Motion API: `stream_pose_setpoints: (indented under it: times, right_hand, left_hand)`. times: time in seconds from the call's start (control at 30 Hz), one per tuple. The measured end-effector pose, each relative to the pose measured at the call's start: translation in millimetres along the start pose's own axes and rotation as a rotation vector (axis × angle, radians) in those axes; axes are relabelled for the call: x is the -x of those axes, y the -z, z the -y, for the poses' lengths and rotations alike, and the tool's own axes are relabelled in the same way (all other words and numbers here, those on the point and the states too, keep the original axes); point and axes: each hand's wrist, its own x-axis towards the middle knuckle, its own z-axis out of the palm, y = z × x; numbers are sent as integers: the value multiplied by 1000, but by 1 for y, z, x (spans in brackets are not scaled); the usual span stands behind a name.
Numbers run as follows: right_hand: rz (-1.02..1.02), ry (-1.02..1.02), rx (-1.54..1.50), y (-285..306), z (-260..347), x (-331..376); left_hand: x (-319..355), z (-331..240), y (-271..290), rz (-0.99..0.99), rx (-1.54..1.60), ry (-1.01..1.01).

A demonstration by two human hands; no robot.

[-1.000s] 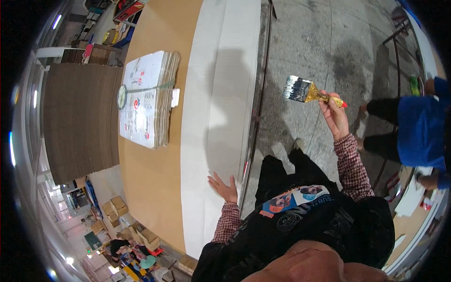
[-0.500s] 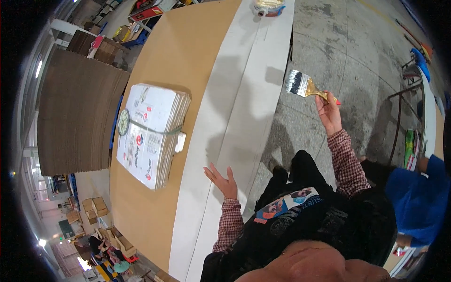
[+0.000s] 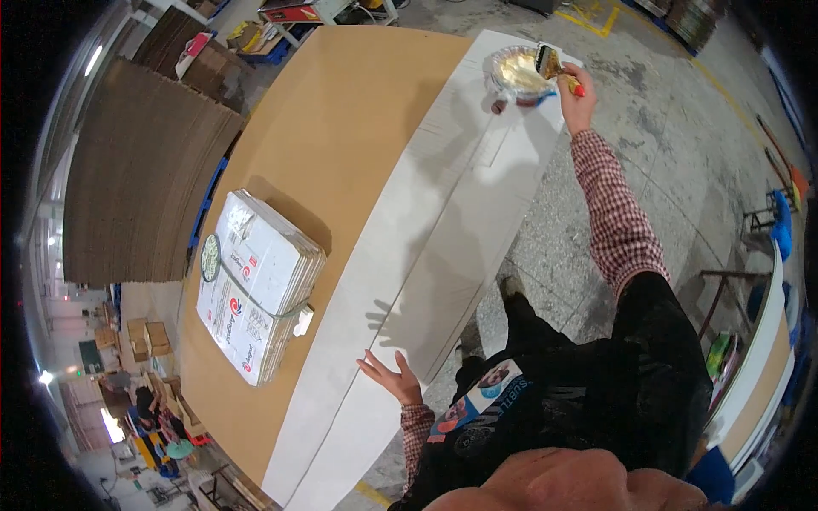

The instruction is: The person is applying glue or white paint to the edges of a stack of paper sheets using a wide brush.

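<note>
My right hand (image 3: 577, 100) grips the handle of a wide flat paintbrush (image 3: 547, 61) at the far end of the table. Its bristles are over the right side of a round tub (image 3: 496, 75) holding a pale creamy substance; whether they touch it I cannot tell. The tub stands on long white sheets (image 3: 477, 226) laid along the table's right side. With fingers spread, my left hand (image 3: 394, 379) hovers over or rests lightly on the near part of these sheets, holding nothing. Its shadow falls just beyond the fingers.
Left of the sheets, a strapped bundle of flattened white cartons (image 3: 281, 230) lies on the brown tabletop (image 3: 358, 102). A tall stack of brown cardboard (image 3: 141, 179) stands beyond the left edge. Concrete floor (image 3: 613, 204) runs along the right; another table (image 3: 763, 366) is at far right.
My right hand has carried the paintbrush forward from beside the table to the tub. My left hand stays open, slightly lower in view. The view has shifted, showing more of the table's far end.
</note>
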Motion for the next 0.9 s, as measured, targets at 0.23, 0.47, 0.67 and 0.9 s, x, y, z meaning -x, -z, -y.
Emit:
stream_pose_setpoints:
  times: [0.23, 0.47, 0.67, 0.9]
  right_hand:
    - [188, 186, 327, -44, -73, -49]
    - [423, 188, 412, -41, -72, -73]
    - [669, -25, 292, -43, -64, -127]
    - [949, -234, 405, -65, -93, -120]
  left_hand:
    - [13, -50, -33, -13, -96, 25]
    - [14, -52, -50, -25, -110, 86]
    - [11, -55, -58, -18, -62, 111]
    - [22, -54, -55, -2, -127, 140]
